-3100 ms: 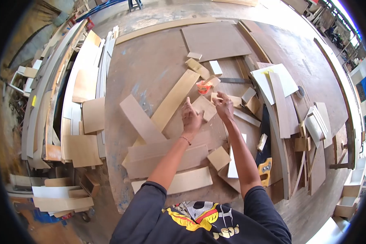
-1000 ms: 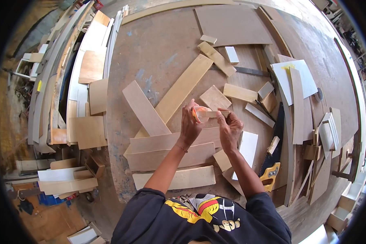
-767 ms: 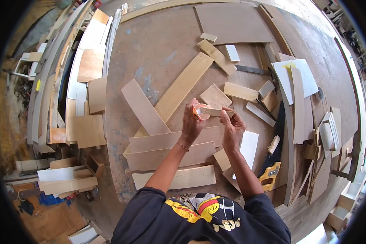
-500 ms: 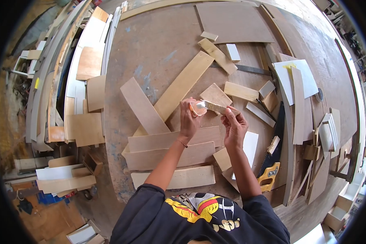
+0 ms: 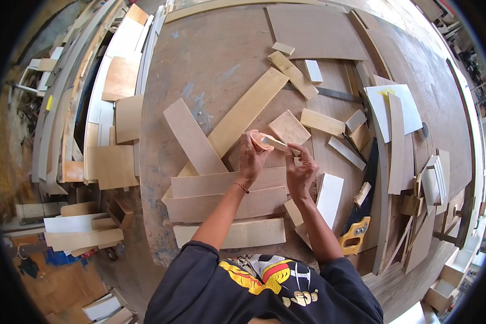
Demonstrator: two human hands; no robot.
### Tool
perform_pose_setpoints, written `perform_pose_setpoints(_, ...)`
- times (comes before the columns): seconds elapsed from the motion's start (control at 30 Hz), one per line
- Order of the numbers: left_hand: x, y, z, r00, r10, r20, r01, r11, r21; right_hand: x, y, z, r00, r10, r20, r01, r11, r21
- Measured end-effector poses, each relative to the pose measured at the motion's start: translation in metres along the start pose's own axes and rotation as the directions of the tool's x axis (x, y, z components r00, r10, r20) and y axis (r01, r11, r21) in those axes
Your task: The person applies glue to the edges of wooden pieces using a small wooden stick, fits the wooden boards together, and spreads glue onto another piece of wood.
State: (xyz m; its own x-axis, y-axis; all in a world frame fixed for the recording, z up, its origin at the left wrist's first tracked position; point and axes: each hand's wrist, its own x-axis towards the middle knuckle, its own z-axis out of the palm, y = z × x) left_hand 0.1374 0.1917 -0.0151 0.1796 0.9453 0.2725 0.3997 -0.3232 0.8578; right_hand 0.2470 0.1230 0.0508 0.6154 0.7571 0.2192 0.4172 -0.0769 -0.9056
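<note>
My left hand (image 5: 251, 163) is wrapped round a small orange-pink cup (image 5: 259, 141), its mouth tilted toward the right. In my right hand (image 5: 301, 170) is a thin wooden stick (image 5: 278, 144), pinched between thumb and fingers. White paste coats the stick's far end, which is at the cup's mouth. Just beyond the stick lies a short wooden block (image 5: 289, 127). Left of my hands, a long pale board (image 5: 248, 110) slants across the bench, and a pinkish board (image 5: 193, 136) rests at an angle beside it. Flat boards (image 5: 227, 204) lie below my left hand.
The worktable (image 5: 200, 59) has paint stains. A handsaw with a yellow handle (image 5: 355, 236) lies on the right, beside a white board (image 5: 329, 198). Offcuts (image 5: 323, 122) are scattered right of my hands. Stacked panels (image 5: 110, 166) stand along the left.
My right hand has come slightly left and down, and the stick has turned and its coated end stays at the cup's mouth. The left hand still holds the cup. The view has shifted slightly.
</note>
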Motion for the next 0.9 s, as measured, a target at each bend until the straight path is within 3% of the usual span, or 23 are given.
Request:
perform_pose_setpoints(0.03,0.000,-0.001,-0.001,1.000,-0.003,0.007,0.003,1.000,-0.017,0.000,0.000,0.003,0.990,-0.142,-0.007,0.141,0.984,-0.106)
perform_pose_setpoints(0.17,-0.002,0.002,-0.002,0.995,0.099,0.005,-0.099,0.990,0.104,0.000,0.002,0.013,0.980,-0.188,0.057,0.196,0.955,-0.220)
perform_pose_setpoints(0.3,-0.008,0.003,0.001,0.973,0.229,0.009,-0.229,0.969,0.090,-0.005,0.006,0.015,0.998,-0.062,0.013,0.064,0.965,-0.255)
perform_pose_setpoints(0.37,-0.010,0.002,0.004,0.968,0.251,0.007,-0.251,0.963,0.096,-0.008,0.002,0.012,0.951,0.309,-0.003,-0.309,0.950,-0.046)
perform_pose_setpoints(0.4,-0.011,0.002,0.005,0.969,0.248,0.002,-0.247,0.964,0.102,-0.011,0.008,0.013,0.950,0.311,-0.005,-0.311,0.949,-0.048)
perform_pose_setpoints(0.47,-0.013,0.002,0.007,0.969,0.249,0.001,-0.247,0.963,0.105,-0.019,0.030,0.018,0.897,0.442,0.021,-0.434,0.869,0.239)
perform_pose_setpoints(0.5,-0.013,0.002,0.007,0.971,0.238,-0.002,-0.236,0.964,0.123,-0.019,0.035,0.019,0.897,0.442,0.017,-0.433,0.869,0.240)
perform_pose_setpoints(0.57,-0.012,0.000,0.008,0.973,0.229,-0.004,-0.227,0.964,0.141,-0.021,0.044,0.021,0.768,0.619,0.162,-0.568,0.544,0.617)
perform_pose_setpoints(0.6,-0.012,-0.001,0.008,0.974,0.226,0.003,-0.224,0.961,0.164,-0.019,0.041,0.017,0.769,0.619,0.160,-0.567,0.544,0.619)
perform_pose_setpoints(0.67,-0.011,-0.004,0.009,0.975,0.224,0.009,-0.221,0.957,0.187,-0.017,0.034,0.006,0.579,0.760,0.295,-0.726,0.317,0.610)
perform_pose_setpoints(0.73,-0.008,0.001,0.007,1.000,0.016,-0.014,-0.015,0.998,0.058,-0.017,0.031,-0.001,0.560,0.753,0.345,-0.731,0.253,0.634)
perform_pose_setpoints(0.77,-0.007,-0.001,0.008,1.000,0.014,-0.014,-0.013,0.998,0.056,-0.018,0.030,-0.004,0.540,0.743,0.395,-0.734,0.187,0.653)
perform_pose_setpoints(0.83,-0.002,-0.006,0.009,0.996,-0.081,-0.045,0.082,0.996,0.034,-0.018,0.024,-0.009,0.566,0.708,0.422,-0.741,0.212,0.638)
perform_pose_setpoints(0.87,0.000,-0.006,0.006,0.998,-0.028,-0.054,0.034,0.992,0.118,-0.020,0.020,-0.012,0.586,0.673,0.451,-0.747,0.234,0.622)
perform_pose_setpoints(0.9,-0.002,-0.038,0.014,0.999,0.053,0.010,-0.053,0.999,0.006,-0.019,0.019,-0.011,0.565,0.689,0.454,-0.762,0.226,0.607)
